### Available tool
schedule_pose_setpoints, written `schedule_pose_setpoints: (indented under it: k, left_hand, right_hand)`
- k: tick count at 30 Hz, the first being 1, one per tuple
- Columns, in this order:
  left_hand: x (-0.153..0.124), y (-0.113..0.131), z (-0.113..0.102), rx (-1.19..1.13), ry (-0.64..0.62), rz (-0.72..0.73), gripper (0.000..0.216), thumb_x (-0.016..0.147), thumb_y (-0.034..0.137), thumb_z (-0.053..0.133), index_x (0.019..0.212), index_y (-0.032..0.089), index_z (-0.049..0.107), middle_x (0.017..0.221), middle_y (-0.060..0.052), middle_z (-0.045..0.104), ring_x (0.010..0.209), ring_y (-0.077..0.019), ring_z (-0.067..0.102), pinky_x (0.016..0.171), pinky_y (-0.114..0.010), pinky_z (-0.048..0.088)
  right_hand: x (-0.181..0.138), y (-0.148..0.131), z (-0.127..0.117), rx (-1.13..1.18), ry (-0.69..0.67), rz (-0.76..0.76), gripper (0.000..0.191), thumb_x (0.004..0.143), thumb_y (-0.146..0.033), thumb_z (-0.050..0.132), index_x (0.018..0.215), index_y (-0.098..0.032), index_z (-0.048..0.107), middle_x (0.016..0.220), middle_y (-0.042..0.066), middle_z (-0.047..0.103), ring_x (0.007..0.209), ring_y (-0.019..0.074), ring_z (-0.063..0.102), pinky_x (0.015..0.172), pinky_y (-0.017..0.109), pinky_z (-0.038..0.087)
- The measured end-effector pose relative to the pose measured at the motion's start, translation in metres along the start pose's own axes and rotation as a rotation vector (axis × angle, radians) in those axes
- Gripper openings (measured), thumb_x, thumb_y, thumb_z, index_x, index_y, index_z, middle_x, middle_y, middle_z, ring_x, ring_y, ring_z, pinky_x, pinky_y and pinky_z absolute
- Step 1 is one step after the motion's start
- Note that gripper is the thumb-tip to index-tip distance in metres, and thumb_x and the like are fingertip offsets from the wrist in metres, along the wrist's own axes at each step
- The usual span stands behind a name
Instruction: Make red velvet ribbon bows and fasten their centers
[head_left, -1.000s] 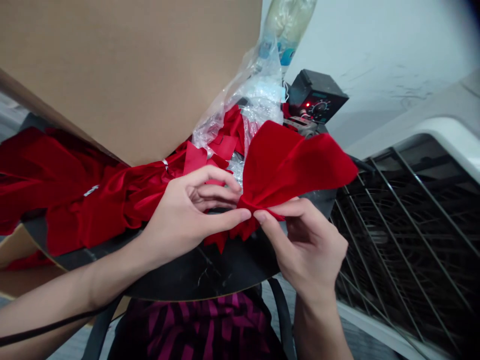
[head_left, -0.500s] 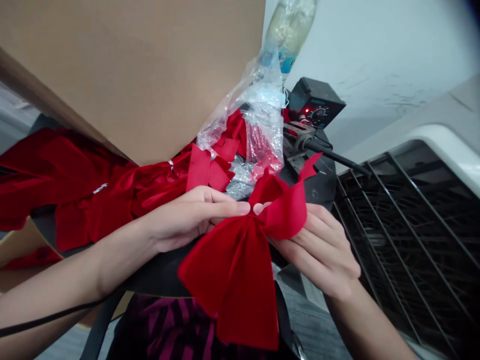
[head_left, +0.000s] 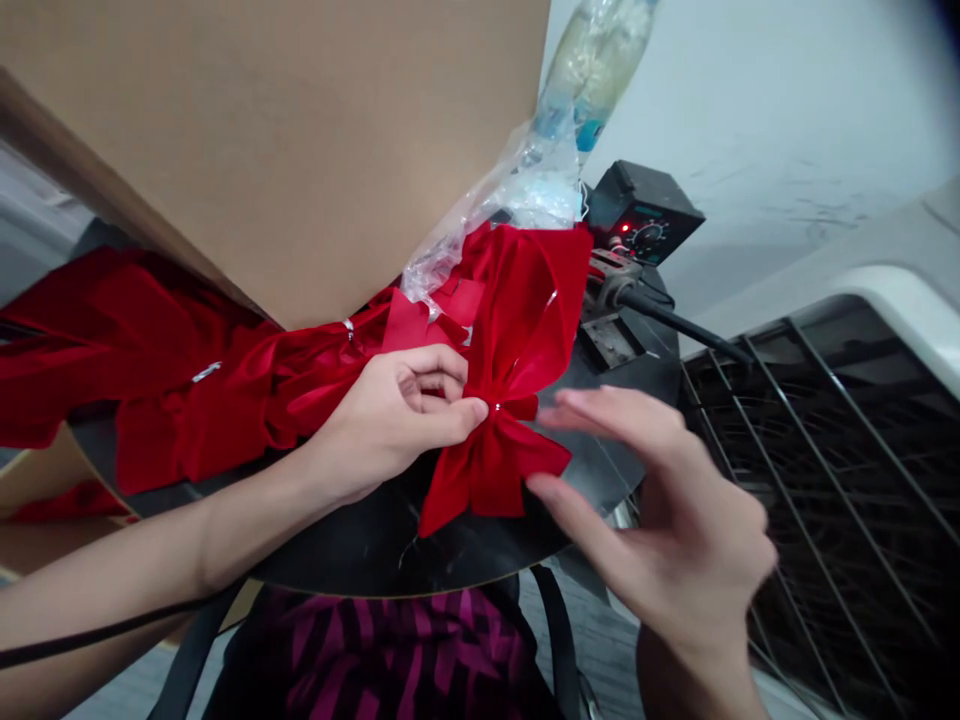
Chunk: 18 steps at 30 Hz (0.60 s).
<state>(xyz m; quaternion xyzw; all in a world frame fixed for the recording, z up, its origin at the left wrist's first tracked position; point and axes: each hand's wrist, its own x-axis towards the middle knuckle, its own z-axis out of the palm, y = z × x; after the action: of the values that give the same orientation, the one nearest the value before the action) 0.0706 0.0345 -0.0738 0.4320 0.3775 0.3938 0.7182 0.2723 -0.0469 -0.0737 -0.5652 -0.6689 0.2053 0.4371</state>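
A red velvet bow (head_left: pixel 517 310) stands over the dark round table (head_left: pixel 360 550), its loops at the top and its tails hanging down. My left hand (head_left: pixel 409 415) pinches it at the middle knot between thumb and fingers. To the right of the knot, my right hand (head_left: pixel 660 500) is open, thumb and fingers spread around the bow's right side, slightly blurred. Its fingertips are close to the bow; whether they touch it I cannot tell. Behind the bow lie more red ribbon pieces (head_left: pixel 405 315) beside a clear plastic bag (head_left: pixel 487 210).
A large cardboard box (head_left: pixel 300 150) rises behind the table. Several red bows (head_left: pixel 202 400) are heaped at left. A black control box (head_left: pixel 645 210) with a lit red light, a black-handled tool (head_left: pixel 675 320) and a plastic bottle (head_left: pixel 600 60) stand at right, near a wire-grilled fan (head_left: pixel 840 430).
The bow has been turned over, so its loops now point up and away. My right hand has let go of it and opened to the right; my left hand keeps its pinch.
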Motion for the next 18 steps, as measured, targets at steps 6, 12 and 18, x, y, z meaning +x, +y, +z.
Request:
schedule_pose_setpoints:
  k: [6, 12, 18]
  left_hand:
    - [-0.003, 0.0, 0.004, -0.142, -0.01, -0.036, 0.03, 0.07, 0.019, 0.092, 0.085, 0.017, 0.067, 0.068, 0.002, 0.069, 0.063, -0.0145, 0.07, 0.067, -0.025, 0.058]
    - [-0.007, 0.001, 0.004, -0.249, -0.151, -0.257, 0.022, 0.086, 0.019, 0.079, 0.088, 0.018, 0.057, 0.07, -0.003, 0.077, 0.066, -0.0196, 0.079, 0.069, -0.027, 0.063]
    - [-0.007, 0.001, 0.004, -0.313, -0.212, -0.338, 0.018, 0.091, 0.017, 0.072, 0.089, 0.019, 0.054, 0.069, -0.006, 0.079, 0.069, -0.0214, 0.081, 0.068, -0.025, 0.063]
  right_hand:
    - [-0.01, -0.018, 0.023, 0.243, 0.003, 0.234, 0.022, 0.098, -0.034, 0.069, 0.081, -0.019, 0.066, 0.066, -0.002, 0.067, 0.057, 0.0102, 0.06, 0.056, 0.021, 0.051]
    - [-0.013, -0.003, -0.001, 0.042, -0.065, 0.066, 0.006, 0.092, -0.016, 0.074, 0.096, -0.021, 0.072, 0.085, 0.0, 0.075, 0.075, 0.0149, 0.073, 0.072, 0.025, 0.06]
    - [0.011, 0.021, -0.016, -0.212, 0.009, -0.551, 0.043, 0.083, -0.005, 0.081, 0.12, -0.026, 0.073, 0.107, 0.005, 0.075, 0.091, 0.0197, 0.076, 0.081, 0.031, 0.065]
